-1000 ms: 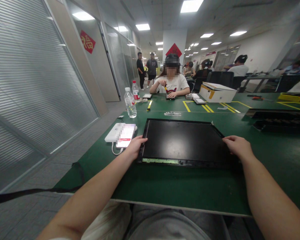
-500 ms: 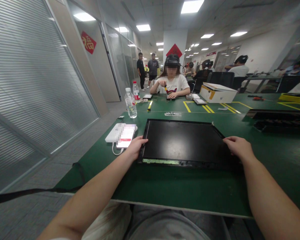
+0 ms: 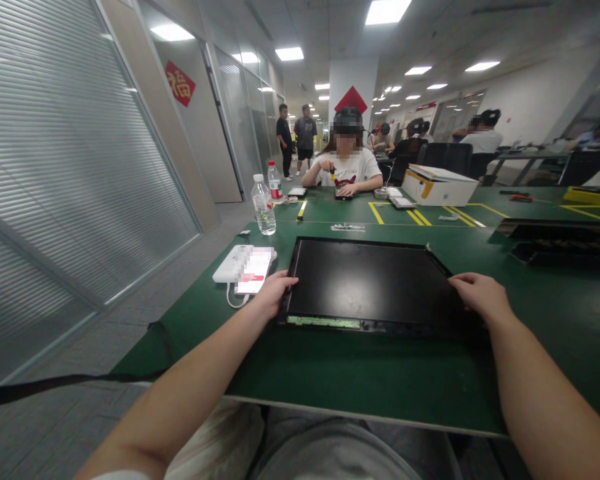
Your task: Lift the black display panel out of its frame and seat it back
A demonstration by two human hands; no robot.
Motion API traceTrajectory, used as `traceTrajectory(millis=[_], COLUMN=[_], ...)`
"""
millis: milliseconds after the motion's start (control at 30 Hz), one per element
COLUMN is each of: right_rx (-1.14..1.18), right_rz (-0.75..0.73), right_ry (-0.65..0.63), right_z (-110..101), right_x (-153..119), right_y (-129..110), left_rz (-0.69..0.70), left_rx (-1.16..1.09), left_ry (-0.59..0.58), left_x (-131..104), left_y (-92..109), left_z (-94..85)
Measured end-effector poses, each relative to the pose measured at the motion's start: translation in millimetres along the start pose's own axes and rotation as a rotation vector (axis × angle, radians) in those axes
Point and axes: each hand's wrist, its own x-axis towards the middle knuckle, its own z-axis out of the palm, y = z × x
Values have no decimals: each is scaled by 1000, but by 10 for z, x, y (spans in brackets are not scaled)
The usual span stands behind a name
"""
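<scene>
A black flat display panel (image 3: 367,280) with a dark frame lies just above or on the green table (image 3: 370,380); I cannot tell if it touches. Along its near edge runs a green circuit strip (image 3: 325,322). My left hand (image 3: 277,293) grips the panel's left edge, thumb on top and fingers hidden beneath. On the opposite side, my right hand (image 3: 480,297) pinches the right edge, its fingers partly under the frame. Close to my left hand lies a lit phone (image 3: 255,270) with a white cable, partly over a white box-shaped device (image 3: 227,263).
Two plastic bottles, a clear one (image 3: 264,207) and a red-labelled one (image 3: 275,181), stand beyond the phone. A white box (image 3: 440,187) sits at the far right. Black frame pieces (image 3: 555,240) lie to the right. Across the table, a person (image 3: 347,167) works with a yellow-handled tool.
The view has shifted very slightly, so everything appears a little to the right. Both hands keep their hold on the panel, which shows no clear movement on the table.
</scene>
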Motion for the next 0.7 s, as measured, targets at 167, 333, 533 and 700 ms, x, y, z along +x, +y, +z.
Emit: traceTrajectory(millis=[167,333,533,700], right_rx=[6,-22,-24,-22], right_rz=[5,21,56,40], right_ry=[2,-3,-25,-8], right_z=[1,-16,-51,-54], right_x=[19,-22,-68,-57], right_y=[8,-42,-105,-96], left_rz=[-2,-2,37,48], left_rx=[-32,-65,-77,-33], left_ry=[-3,4,60,27], left_x=[35,70,72,25], left_y=[-14,-21,-21,-12], left_z=[-23,-47,-39,-37])
